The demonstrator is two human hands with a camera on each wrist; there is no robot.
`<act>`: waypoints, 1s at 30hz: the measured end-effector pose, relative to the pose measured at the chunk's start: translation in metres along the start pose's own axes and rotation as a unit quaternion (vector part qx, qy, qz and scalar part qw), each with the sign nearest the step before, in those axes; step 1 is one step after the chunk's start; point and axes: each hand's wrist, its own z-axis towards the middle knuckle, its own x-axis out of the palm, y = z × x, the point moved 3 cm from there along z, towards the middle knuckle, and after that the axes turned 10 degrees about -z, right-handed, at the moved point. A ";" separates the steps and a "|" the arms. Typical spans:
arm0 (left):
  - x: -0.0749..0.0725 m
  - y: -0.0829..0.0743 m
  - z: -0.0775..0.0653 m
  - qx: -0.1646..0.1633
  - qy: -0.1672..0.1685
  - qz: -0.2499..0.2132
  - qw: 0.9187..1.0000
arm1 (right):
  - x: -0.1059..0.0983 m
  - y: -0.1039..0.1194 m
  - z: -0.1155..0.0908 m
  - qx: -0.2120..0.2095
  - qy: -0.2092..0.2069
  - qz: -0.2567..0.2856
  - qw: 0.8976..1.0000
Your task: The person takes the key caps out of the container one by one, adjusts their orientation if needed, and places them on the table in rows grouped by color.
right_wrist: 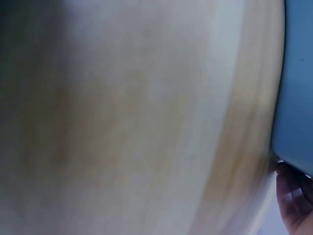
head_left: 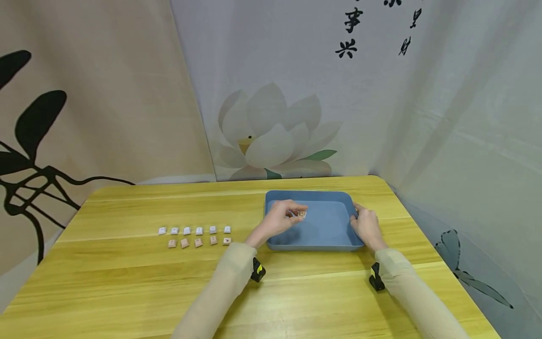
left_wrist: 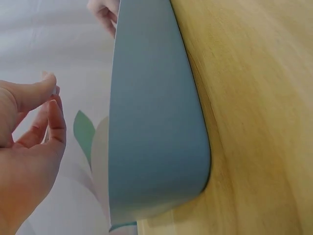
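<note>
My left hand point(head_left: 281, 219) is above the blue tray point(head_left: 326, 226), pinching a small keycap point(head_left: 302, 214) between thumb and fingertips. In the left wrist view the thumb and fingers of this hand point(left_wrist: 34, 127) meet, and the keycap is mostly hidden. At the tray's right side my right hand point(head_left: 367, 228) grips the rim. The right wrist view shows only part of this hand point(right_wrist: 296, 203), against the tray's corner. To the left, a row of white keycaps point(head_left: 187, 230) lies behind a row of pinkish keycaps point(head_left: 198, 242).
A wooden table point(head_left: 127, 282) carries everything. Behind it hangs a printed curtain point(head_left: 271, 94) with a lotus flower and dark characters. Black wrist cameras point(head_left: 257, 270) sit on both forearms.
</note>
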 end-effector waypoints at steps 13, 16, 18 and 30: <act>-0.012 0.010 -0.019 -0.015 -0.039 -0.099 0.994 | 0.000 0.000 0.000 0.000 0.001 0.000 1.000; -0.016 0.013 -0.024 -0.019 -0.040 -0.128 0.991 | 0.000 -0.001 0.000 0.002 0.002 0.001 1.000; -0.018 0.014 -0.027 -0.021 -0.042 -0.141 0.989 | 0.000 -0.001 0.000 0.002 0.001 0.000 1.000; -0.031 0.012 -0.043 -0.021 -0.054 -0.200 0.978 | -0.002 0.001 -0.001 0.004 0.005 0.000 1.000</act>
